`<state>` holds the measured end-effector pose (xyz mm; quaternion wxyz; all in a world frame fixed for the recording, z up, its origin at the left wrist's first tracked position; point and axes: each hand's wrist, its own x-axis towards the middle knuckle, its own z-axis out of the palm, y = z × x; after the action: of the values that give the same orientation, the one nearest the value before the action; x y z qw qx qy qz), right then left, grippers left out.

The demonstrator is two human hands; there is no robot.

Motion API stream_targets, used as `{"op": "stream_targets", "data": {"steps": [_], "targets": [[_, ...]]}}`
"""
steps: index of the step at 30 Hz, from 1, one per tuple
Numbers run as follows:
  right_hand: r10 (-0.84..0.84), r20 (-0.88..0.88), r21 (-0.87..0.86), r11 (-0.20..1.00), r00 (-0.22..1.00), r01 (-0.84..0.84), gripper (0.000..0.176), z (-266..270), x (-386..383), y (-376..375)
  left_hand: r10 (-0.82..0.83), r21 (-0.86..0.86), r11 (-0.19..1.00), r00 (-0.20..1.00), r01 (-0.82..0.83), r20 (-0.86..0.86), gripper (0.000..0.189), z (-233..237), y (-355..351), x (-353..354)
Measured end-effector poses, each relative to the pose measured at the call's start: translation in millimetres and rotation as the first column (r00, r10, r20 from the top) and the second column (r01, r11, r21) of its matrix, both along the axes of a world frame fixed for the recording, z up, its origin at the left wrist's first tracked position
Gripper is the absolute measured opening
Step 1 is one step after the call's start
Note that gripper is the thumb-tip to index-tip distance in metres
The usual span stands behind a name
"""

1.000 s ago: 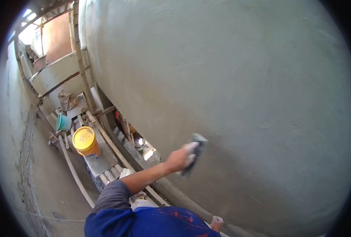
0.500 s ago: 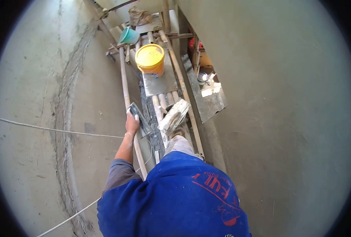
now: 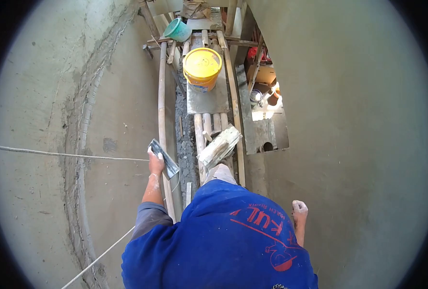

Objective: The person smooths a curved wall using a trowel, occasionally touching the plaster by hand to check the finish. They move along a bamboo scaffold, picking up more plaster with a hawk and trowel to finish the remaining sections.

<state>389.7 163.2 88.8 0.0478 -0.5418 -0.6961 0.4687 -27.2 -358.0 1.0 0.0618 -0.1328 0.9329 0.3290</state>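
A person in a blue shirt (image 3: 199,236) is standing over a narrow walkway of bamboo poles (image 3: 198,126), walls rising on both sides. The left hand (image 3: 156,163) is grasping a flat trowel (image 3: 168,164) beside the walkway's left rail (image 3: 162,96); whether the two are touching is unclear. The right hand (image 3: 299,208) is hanging near the right wall (image 3: 349,159), fingers bunched, nothing showing in it.

Risks are lying close by. A rope (image 3: 69,153) is stretching toward the left forearm; if the arm were snagging it, the trowel could be dropping into the rubble-filled gap (image 3: 187,156). A plaster-caked board (image 3: 220,147) is lying aslant just ahead of the trouser leg (image 3: 220,174), where a careless step could be tripping on it. Farther along, a lidded yellow bucket (image 3: 203,67) is sitting on a plank (image 3: 207,102); a shifting plank could be toppling it.
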Motion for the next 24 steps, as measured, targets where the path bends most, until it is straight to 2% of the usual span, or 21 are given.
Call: {"op": "stream_targets", "data": {"steps": [4, 6, 9, 11, 12, 15, 19, 20, 23, 24], "targets": [[0.116, -0.058, 0.018, 0.993, 0.992, -0.115, 0.022, 52.1, -106.1, 12.0, 0.046, -0.012, 0.999, 0.998, -0.047, -0.051, 0.062, -12.8, -15.0, -36.2], [0.171, -0.081, 0.025, 0.985, 0.982, -0.169, 0.021, 59.8, -143.4, 21.9, 0.071, 0.021, 0.997, 0.994, -0.069, -0.082, 0.061, -19.1, -23.9, -54.1], [0.154, -0.159, 0.037, 0.988, 0.975, -0.15, 0.022, 82.0, -192.7, 25.4, 0.101, 0.059, 0.994, 0.99, -0.096, -0.099, 0.061, -15.3, -32.7, -71.7], [0.152, -0.189, 0.049, 0.988, 0.97, -0.145, 0.024, 92.8, -214.7, 26.6, 0.112, 0.084, 0.991, 0.986, -0.102, -0.124, 0.061, -2.3, -35.2, -80.7], [0.151, -0.205, 0.048, 0.988, 0.967, -0.144, 0.025, 94.9, -222.9, 27.6, 0.144, 0.106, 0.985, 0.986, -0.135, -0.085, 0.061, 8.7, -36.5, -84.1], [0.121, -0.24, 0.023, 0.993, 0.963, -0.119, 0.027, 104.2, -243.8, 26.4, 0.167, 0.134, 0.981, 0.958, -0.138, -0.234, 0.062, -5.9, -51.9, -93.6], [0.126, -0.284, -0.012, 0.991, 0.951, -0.135, 0.027, 105.6, -270.1, 24.2, 0.142, 0.19, 0.978, 0.945, -0.087, -0.295, 0.061, 9.0, -44.8, -103.2], [0.142, -0.289, -0.013, 0.988, 0.947, -0.153, 0.027, 105.3, -277.4, 23.9, 0.147, 0.186, 0.979, 0.908, -0.078, -0.392, 0.061, 4.6, -42.6, -106.1], [0.202, -0.306, -0.022, 0.975, 0.93, -0.219, 0.027, 103.4, -308.7, 23.1, 0.215, 0.269, 0.953, 0.939, -0.142, -0.268, 0.061, 23.9, -38.3, -108.3], [0.225, -0.313, -0.025, 0.969, 0.922, -0.245, 0.027, 102.2, -320.0, 21.5, 0.227, 0.283, 0.948, 0.935, -0.147, -0.273, 0.06, 24.6, -40.8, -107.9]]}}
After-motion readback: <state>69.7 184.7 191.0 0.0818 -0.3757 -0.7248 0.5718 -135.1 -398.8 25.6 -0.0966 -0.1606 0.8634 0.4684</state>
